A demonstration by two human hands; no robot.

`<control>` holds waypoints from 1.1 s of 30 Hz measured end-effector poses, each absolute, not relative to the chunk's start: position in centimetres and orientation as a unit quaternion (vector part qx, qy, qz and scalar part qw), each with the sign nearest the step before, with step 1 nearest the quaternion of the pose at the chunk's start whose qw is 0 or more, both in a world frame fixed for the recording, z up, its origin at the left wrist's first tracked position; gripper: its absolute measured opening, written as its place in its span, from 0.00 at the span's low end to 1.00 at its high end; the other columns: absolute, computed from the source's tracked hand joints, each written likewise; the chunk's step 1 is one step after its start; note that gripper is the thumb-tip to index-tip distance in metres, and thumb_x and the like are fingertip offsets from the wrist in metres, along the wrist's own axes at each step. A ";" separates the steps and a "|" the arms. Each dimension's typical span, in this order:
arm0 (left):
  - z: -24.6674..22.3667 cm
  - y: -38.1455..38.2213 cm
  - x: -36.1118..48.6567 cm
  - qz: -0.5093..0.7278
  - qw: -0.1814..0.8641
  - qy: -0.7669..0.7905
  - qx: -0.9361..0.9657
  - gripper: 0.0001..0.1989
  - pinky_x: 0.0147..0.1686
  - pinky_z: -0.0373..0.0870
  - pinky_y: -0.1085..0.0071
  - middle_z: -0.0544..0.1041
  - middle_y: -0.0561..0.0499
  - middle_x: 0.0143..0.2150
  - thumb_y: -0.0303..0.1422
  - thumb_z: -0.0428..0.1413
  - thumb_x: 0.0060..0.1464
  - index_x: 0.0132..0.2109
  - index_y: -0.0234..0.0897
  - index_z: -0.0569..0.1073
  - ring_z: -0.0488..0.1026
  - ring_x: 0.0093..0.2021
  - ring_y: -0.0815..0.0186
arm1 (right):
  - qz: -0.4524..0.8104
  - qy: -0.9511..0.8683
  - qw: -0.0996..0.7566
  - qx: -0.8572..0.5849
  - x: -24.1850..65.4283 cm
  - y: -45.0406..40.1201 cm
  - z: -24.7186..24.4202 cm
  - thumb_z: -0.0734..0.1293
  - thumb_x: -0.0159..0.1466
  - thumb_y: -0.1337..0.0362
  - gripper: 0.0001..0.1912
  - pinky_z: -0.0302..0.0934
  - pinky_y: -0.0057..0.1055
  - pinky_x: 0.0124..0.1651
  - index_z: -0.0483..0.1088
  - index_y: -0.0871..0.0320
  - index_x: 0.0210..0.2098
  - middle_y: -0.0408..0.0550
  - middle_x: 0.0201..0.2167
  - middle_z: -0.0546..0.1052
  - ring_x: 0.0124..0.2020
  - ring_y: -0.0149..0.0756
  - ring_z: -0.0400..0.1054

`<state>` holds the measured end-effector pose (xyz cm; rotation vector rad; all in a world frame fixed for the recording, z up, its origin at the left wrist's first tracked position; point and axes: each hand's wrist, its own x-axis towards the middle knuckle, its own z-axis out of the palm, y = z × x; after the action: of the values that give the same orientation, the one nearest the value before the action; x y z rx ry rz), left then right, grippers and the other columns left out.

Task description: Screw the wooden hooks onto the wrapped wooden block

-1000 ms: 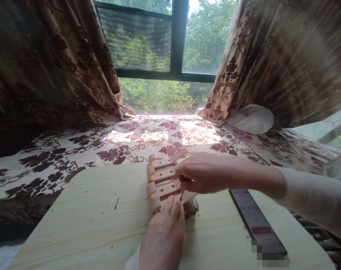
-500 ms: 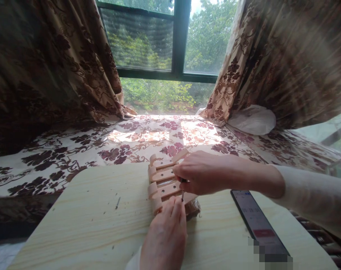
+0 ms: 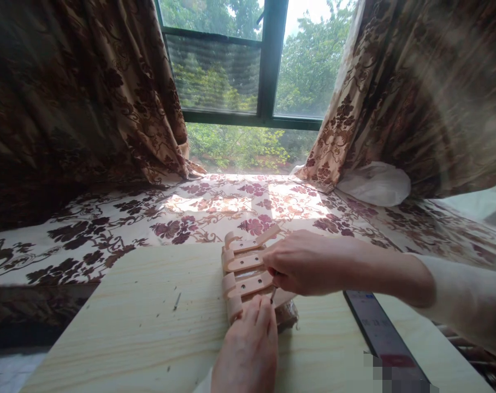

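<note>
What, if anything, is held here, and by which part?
Right hand: a thin tool, by its upper end. Left hand: on the pale strips; grip unclear.

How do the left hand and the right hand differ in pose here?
The right hand is curled around a slim tool; the left hand has its fingers pointing toward the tool's tip. The right hand extends in from the right, the left hand from the bottom. Both are bare and at the pale strips.

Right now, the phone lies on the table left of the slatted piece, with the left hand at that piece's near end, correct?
Not quite: the head view shows the phone right of the slatted piece. It does lie on the table, with the left hand at the piece's near end.
</note>
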<state>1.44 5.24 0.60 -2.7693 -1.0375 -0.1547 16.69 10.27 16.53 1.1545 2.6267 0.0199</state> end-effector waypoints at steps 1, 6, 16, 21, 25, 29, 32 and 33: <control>0.7 5.3 1.4 -0.060 0.096 -0.345 -0.932 0.23 0.48 0.70 0.63 0.67 0.39 0.57 0.22 0.43 0.53 0.56 0.25 0.61 0.64 0.56 0.55 | 0.007 0.906 0.142 0.398 16.7 10.2 16.7 0.62 0.57 0.70 0.08 0.46 0.31 0.23 0.73 0.61 0.33 0.51 0.26 0.76 0.23 0.35 0.65; 1.0 5.3 1.1 -0.099 0.097 -0.333 -0.933 0.23 0.47 0.70 0.66 0.69 0.41 0.54 0.18 0.42 0.52 0.54 0.28 0.64 0.67 0.52 0.59 | -0.017 0.907 0.170 0.386 16.7 9.9 17.0 0.62 0.55 0.74 0.09 0.48 0.30 0.24 0.73 0.62 0.34 0.50 0.27 0.76 0.26 0.33 0.65; 1.3 5.3 1.5 -0.051 0.070 -0.342 -0.936 0.24 0.49 0.69 0.62 0.68 0.40 0.56 0.19 0.45 0.51 0.56 0.24 0.62 0.67 0.53 0.55 | 0.008 0.901 0.156 0.406 16.4 10.2 16.3 0.62 0.54 0.70 0.07 0.44 0.30 0.23 0.72 0.61 0.31 0.50 0.26 0.76 0.25 0.35 0.66; 2.0 5.2 1.7 -0.062 0.076 -0.355 -0.930 0.22 0.48 0.70 0.60 0.68 0.39 0.56 0.20 0.45 0.52 0.55 0.26 0.64 0.67 0.54 0.57 | 0.015 0.900 0.166 0.402 16.5 9.9 17.2 0.62 0.55 0.73 0.09 0.44 0.30 0.23 0.71 0.60 0.35 0.49 0.27 0.76 0.25 0.35 0.67; 2.1 4.9 1.4 -0.080 0.062 -0.352 -0.930 0.22 0.47 0.70 0.62 0.71 0.41 0.52 0.18 0.44 0.51 0.54 0.27 0.65 0.69 0.50 0.57 | 0.004 0.900 0.166 0.403 16.7 9.8 17.0 0.62 0.57 0.73 0.08 0.45 0.30 0.23 0.71 0.61 0.34 0.49 0.27 0.75 0.25 0.34 0.66; 2.6 4.7 1.0 -0.125 0.054 -0.346 -0.928 0.21 0.46 0.70 0.65 0.72 0.41 0.49 0.17 0.43 0.51 0.52 0.29 0.67 0.70 0.48 0.60 | -0.009 0.901 0.147 0.407 17.0 10.0 16.4 0.62 0.56 0.72 0.08 0.47 0.30 0.25 0.70 0.62 0.34 0.50 0.29 0.75 0.26 0.34 0.65; 3.3 4.6 1.1 -0.108 0.042 -0.354 -0.928 0.21 0.44 0.70 0.66 0.72 0.42 0.48 0.17 0.43 0.51 0.50 0.31 0.68 0.69 0.46 0.61 | -0.011 0.901 0.140 0.411 17.1 10.2 16.4 0.61 0.56 0.71 0.07 0.47 0.30 0.25 0.70 0.62 0.33 0.51 0.29 0.75 0.26 0.33 0.63; 3.4 4.6 1.2 -0.093 0.033 -0.362 -0.927 0.21 0.44 0.70 0.66 0.72 0.42 0.47 0.16 0.43 0.51 0.50 0.31 0.68 0.70 0.45 0.61 | -0.010 0.899 0.141 0.415 17.2 10.1 16.5 0.61 0.56 0.71 0.07 0.47 0.30 0.24 0.70 0.62 0.33 0.51 0.28 0.75 0.25 0.33 0.63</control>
<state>1.19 4.61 3.42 -2.8531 -1.1139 -0.2851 17.16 10.13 16.46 1.1988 2.5943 -0.0296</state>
